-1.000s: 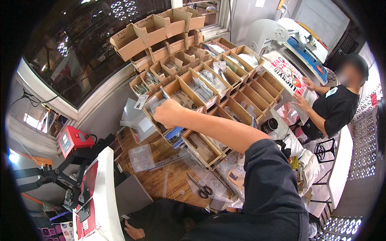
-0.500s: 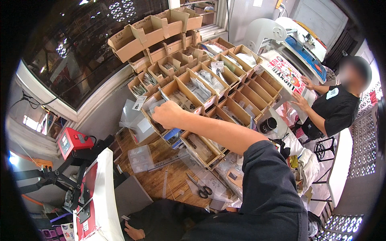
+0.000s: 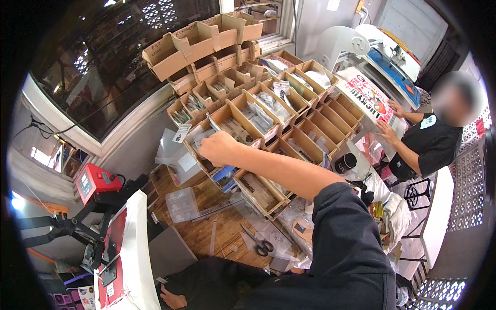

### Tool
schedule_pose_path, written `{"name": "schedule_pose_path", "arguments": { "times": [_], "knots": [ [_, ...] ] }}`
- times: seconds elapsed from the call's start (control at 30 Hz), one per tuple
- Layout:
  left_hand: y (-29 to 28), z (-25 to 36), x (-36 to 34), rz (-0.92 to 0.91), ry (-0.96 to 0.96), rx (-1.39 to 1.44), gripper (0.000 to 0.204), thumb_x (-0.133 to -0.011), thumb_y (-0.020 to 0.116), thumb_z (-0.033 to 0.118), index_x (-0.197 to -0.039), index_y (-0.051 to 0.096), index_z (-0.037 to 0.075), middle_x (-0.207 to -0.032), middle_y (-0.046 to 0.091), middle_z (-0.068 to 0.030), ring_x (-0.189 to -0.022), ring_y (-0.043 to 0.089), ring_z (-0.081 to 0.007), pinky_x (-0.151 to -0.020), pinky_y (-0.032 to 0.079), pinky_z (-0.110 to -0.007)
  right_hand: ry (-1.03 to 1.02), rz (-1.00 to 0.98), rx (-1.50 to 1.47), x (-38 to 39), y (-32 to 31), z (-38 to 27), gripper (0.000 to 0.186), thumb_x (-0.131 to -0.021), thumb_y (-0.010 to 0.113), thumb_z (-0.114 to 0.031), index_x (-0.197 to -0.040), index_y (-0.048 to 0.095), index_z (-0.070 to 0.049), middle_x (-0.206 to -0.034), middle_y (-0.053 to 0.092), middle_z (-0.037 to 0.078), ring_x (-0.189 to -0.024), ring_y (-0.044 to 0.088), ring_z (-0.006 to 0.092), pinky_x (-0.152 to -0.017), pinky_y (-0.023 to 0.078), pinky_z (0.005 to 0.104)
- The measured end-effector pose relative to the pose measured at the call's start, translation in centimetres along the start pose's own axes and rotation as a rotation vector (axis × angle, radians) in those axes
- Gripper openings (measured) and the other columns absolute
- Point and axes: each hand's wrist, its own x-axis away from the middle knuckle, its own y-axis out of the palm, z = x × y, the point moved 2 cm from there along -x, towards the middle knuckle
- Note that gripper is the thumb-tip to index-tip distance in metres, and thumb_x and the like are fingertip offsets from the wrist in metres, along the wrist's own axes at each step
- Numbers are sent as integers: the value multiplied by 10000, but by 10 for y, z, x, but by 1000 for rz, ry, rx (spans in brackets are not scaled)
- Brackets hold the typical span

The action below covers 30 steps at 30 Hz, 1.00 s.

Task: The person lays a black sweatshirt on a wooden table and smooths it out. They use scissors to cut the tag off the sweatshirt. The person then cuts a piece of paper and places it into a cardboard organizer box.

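My right arm stretches across the bins. The right hand (image 3: pixel 219 148) is down in the front left cardboard bin (image 3: pixel 192 146), fingers curled among clear plastic packets (image 3: pixel 203 135). Its fingertips are hidden, so what they grip cannot be made out. Beside it lies a wider bin with dark-printed packets (image 3: pixel 235 128). At the lower edge, near my dark clothing, my left hand (image 3: pixel 173 298) is closed with a small whitish card-like piece (image 3: pixel 162 280) at its fingers. A small printed card (image 3: pixel 181 133) is fixed at the bin's left corner.
Black scissors (image 3: pixel 262 247), a metal ruler (image 3: pixel 219 207) and clear plastic bags (image 3: pixel 181 204) lie on the wooden table (image 3: pixel 206 237). A heat press (image 3: pixel 95 185) stands at left. A black mug (image 3: pixel 344 163) sits right of the bins. At far right a person (image 3: pixel 429 134) handles a printed white cloth (image 3: pixel 364 95).
The view has shifted slightly. My right hand stays in the same bin, turned a little with its fingers still curled. My left hand has not visibly moved.
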Motion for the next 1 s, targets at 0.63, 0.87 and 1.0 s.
{"name": "schedule_pose_path", "arguments": {
  "times": [0.63,0.87,1.0],
  "knots": [
    [-14,15,0,-38,66,40,788,-667,670,-98,-1372,425,157,-1179,512,-181,-1089,543,-379,-977,446,-449,57,-87,-20,7,-4,4,227,-733,710,-161,-925,716,-40,-963,692,137,-896,706,298,-723,573,410],
    [-27,19,14,74,237,91,612,-758,653,83,-1340,470,123,-1152,561,-224,-1059,565,-419,-947,454,-489,-11,-202,-107,-6,-4,1,363,-682,779,-191,-1009,721,-46,-1100,662,149,-960,694,318,-739,571,443],
    [-32,16,13,88,299,114,540,-810,643,187,-1322,495,103,-1136,589,-249,-1042,578,-442,-929,459,-513,12,-199,-75,-7,0,1,393,-666,796,-152,-1036,718,-46,-1170,634,150,-985,682,342,-740,570,446]
  ]
}}
